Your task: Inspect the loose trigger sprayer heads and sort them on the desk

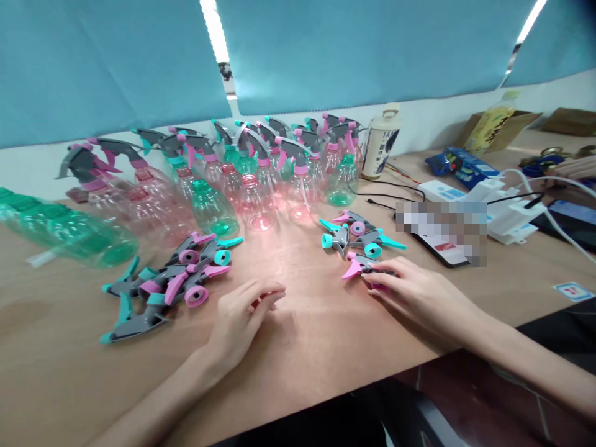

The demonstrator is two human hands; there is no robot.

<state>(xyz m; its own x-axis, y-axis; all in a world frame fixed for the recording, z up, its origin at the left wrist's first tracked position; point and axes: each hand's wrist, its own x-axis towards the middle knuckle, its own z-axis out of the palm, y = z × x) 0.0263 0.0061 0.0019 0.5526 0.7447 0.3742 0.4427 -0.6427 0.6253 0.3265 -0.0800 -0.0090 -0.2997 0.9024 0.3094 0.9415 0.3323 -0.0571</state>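
My right hand [412, 292] has its fingers closed around a grey spray trigger head [356, 266] with a pink trigger, low over the table. Part of that head is hidden under my fingers. Just behind it lie several loose trigger heads in grey, pink and teal, among them a teal-collared one [372, 247]. My left hand [244, 313] rests near the table's middle, fingers curled in toward the thumb, with nothing visible in them. To its left is a heap of more trigger heads [186, 276]. An uncapped clear pink bottle [257, 205] stands beyond both hands.
Spray bottles fitted with heads [302, 186] crowd the back of the table [298, 366]. Green bottles [100, 239] line the left. On the right are a phone [437, 239], a power strip [507, 214] with cables, a white tumbler [380, 146] and a yellow-labelled drink bottle [492, 124].
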